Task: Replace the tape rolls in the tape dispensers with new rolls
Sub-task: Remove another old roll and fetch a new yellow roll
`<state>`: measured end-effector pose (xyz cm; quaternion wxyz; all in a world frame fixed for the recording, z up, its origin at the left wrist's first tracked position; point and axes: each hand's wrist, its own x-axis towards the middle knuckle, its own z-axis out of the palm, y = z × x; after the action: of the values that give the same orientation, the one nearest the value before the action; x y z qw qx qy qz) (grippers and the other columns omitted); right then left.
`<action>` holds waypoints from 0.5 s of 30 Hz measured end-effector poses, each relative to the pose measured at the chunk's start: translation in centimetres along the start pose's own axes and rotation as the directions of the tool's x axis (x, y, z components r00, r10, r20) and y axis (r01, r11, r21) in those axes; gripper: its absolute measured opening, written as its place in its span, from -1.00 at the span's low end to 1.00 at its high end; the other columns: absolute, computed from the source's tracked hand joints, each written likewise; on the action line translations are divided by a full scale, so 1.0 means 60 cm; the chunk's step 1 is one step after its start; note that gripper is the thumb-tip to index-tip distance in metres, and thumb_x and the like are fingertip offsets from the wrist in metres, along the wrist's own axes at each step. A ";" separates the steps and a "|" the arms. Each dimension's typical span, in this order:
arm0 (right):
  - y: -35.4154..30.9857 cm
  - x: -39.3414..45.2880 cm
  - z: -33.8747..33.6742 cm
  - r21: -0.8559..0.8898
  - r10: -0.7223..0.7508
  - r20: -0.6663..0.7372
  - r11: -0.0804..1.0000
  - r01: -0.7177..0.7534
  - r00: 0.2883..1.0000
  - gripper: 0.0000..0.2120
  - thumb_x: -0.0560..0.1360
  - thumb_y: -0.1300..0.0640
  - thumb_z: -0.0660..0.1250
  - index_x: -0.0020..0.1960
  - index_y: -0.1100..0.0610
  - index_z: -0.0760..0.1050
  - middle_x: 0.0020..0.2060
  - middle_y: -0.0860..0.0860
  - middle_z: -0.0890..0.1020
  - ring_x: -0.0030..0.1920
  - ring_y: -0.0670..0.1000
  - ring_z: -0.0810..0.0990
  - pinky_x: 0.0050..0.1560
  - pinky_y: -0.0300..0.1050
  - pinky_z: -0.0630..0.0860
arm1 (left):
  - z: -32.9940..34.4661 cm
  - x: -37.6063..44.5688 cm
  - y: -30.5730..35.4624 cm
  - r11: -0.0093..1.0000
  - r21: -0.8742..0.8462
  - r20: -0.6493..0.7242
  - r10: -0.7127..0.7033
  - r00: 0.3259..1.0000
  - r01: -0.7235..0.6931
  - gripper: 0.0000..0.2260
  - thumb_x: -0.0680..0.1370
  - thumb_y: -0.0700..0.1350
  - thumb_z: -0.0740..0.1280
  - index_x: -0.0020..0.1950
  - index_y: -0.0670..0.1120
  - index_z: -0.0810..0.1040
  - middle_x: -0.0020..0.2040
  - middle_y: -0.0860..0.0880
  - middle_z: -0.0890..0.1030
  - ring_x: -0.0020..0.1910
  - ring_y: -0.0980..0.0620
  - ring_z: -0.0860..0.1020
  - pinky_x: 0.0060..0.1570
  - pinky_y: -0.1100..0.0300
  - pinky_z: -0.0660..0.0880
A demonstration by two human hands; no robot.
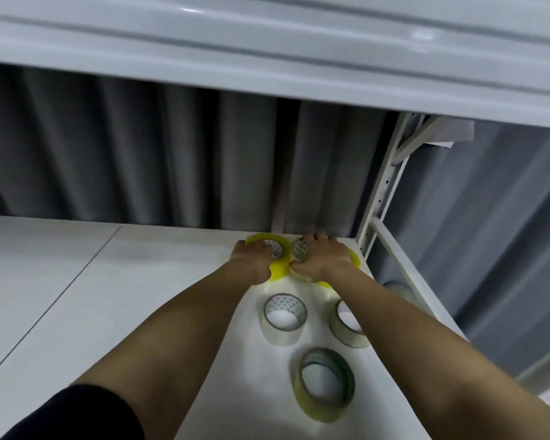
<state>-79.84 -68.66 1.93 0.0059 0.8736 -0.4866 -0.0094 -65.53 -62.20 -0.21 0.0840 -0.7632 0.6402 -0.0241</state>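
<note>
Two yellow tape dispensers sit side by side at the far edge of the white shelf (140, 281), close to the grey curtain (140, 147) behind it. Each holds a tape roll with a patterned cardboard core showing through its middle.

The left hand (251, 265) lies over the left dispenser (280, 271), its fingers curled down onto the roll in it (275, 248); how firmly it grips cannot be told, since the hand hides most of the roll. The right hand (324, 258) covers the right dispenser (354, 257), fingers bent over the far side and thumb hooked at the near side, so it is clamped on the roll seated there (300, 249). The two hands almost touch between the dispensers.

Nearer on the shelf lie three loose rolls, none in any holder. A clear roll (285, 319) with a printed core stands just behind the left dispenser. Beside it to the right, a second clear roll (346, 325) is partly hidden under the right forearm. Nearest of all lies a greenish roll (326, 384), tilted a little, apart from the other two.

A white upright post (381, 192) with holes rises at the shelf's right corner, and another white shelf (267, 52) spans overhead. A black sleeve (70, 417) shows on the left arm.
</note>
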 end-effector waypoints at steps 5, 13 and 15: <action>0.015 0.016 0.010 0.021 0.011 -0.001 1.000 -0.011 1.000 -0.22 0.44 -0.27 0.27 0.51 0.07 0.11 0.44 0.10 0.26 0.39 0.19 0.31 0.27 0.00 0.37 | 0.008 0.033 0.028 0.999 -0.028 0.052 0.018 0.998 -0.017 -0.47 0.60 0.01 0.18 0.52 -0.12 0.16 0.50 -0.14 0.24 0.46 -0.13 0.24 0.44 0.02 0.14; 0.031 0.037 0.033 0.024 0.003 -0.013 1.000 -0.002 1.000 -0.15 0.41 -0.32 0.27 0.53 0.07 0.06 0.48 0.11 0.19 0.39 0.19 0.32 0.25 0.00 0.39 | 0.040 0.068 0.045 0.998 -0.063 0.100 -0.020 0.995 0.026 -0.54 0.61 -0.04 0.16 0.49 -0.13 0.22 0.43 -0.14 0.36 0.40 -0.15 0.33 0.41 -0.03 0.21; 0.035 0.042 0.036 0.031 0.005 -0.024 1.000 -0.005 1.000 -0.16 0.41 -0.33 0.28 0.51 0.07 0.10 0.46 0.11 0.22 0.38 0.19 0.35 0.23 0.00 0.40 | 0.049 0.072 0.048 0.995 -0.082 0.061 -0.056 0.997 0.061 -0.56 0.60 -0.04 0.18 0.46 -0.11 0.27 0.41 -0.12 0.39 0.37 -0.13 0.37 0.37 0.01 0.26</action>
<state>-80.33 -71.88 -0.21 -0.0017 0.8724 -0.4888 0.0088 -67.13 -66.63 -3.88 0.0700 -0.7850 0.6151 0.0226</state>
